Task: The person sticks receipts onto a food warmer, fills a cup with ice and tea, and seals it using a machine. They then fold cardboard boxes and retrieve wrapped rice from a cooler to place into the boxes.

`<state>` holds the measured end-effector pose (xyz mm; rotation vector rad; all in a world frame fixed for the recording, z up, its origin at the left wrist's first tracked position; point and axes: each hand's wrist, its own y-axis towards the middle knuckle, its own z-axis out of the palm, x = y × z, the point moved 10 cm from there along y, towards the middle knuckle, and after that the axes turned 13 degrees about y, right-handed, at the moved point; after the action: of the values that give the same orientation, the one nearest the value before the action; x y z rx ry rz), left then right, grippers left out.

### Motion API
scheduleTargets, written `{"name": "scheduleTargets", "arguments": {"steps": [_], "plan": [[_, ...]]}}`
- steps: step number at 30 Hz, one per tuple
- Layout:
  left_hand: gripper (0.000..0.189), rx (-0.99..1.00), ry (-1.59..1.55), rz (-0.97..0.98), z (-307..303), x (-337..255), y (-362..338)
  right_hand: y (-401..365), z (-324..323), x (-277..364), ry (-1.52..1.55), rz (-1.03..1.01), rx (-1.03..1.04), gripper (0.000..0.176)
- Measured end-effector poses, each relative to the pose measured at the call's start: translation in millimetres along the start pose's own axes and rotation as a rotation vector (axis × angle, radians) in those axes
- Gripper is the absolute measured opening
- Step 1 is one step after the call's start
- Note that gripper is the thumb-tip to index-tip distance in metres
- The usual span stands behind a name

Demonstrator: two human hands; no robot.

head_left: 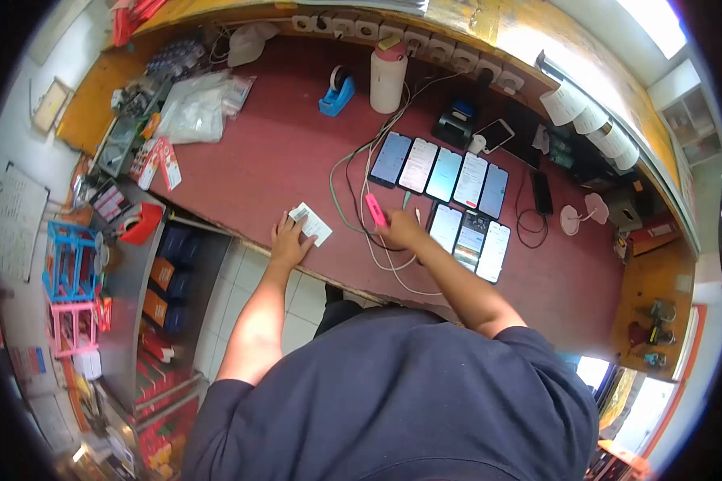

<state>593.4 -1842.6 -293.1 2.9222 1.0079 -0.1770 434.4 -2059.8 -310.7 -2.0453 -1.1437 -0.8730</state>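
My left hand (291,240) rests at the table's front edge with its fingers on a small white card (314,224) that has some print on it, holding it against the tabletop. In my right hand (399,231) is a bright pink, stick-shaped thing (375,209); its exact kind is too small to make out. Just right of that hand lie several smartphones in two rows with lit screens, among them a phone with a teal screen (443,174) and a phone with a white screen (493,252). Loose cables (350,172) run between the card and the phones.
On the dark red table (265,160) stand a blue tape dispenser (337,92), a white bottle with a pink lid (387,80) and a small black printer (456,122). Clear plastic bags (194,112) lie at the back left. Power sockets (415,42) line the back edge.
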Motion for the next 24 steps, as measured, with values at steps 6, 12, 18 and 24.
{"name": "scheduleTargets", "arguments": {"steps": [6,12,18,24], "plan": [[0.066,0.062,0.051,0.123,-1.9,35.1,37.7,-5.8,3.5,-11.9,-0.161,0.091,-0.227,0.031],[0.070,0.065,0.026,0.232,-3.2,45.4,59.1,-28.4,-42.3,4.1,0.320,0.152,-0.436,0.024],[0.072,0.065,-0.009,0.249,-5.2,49.9,60.3,-19.1,-32.6,5.3,1.070,0.157,-0.688,0.015],[0.076,0.047,-0.064,0.262,-4.0,56.0,61.9,-6.7,-24.7,-26.0,0.110,0.239,-0.632,0.036]]}}
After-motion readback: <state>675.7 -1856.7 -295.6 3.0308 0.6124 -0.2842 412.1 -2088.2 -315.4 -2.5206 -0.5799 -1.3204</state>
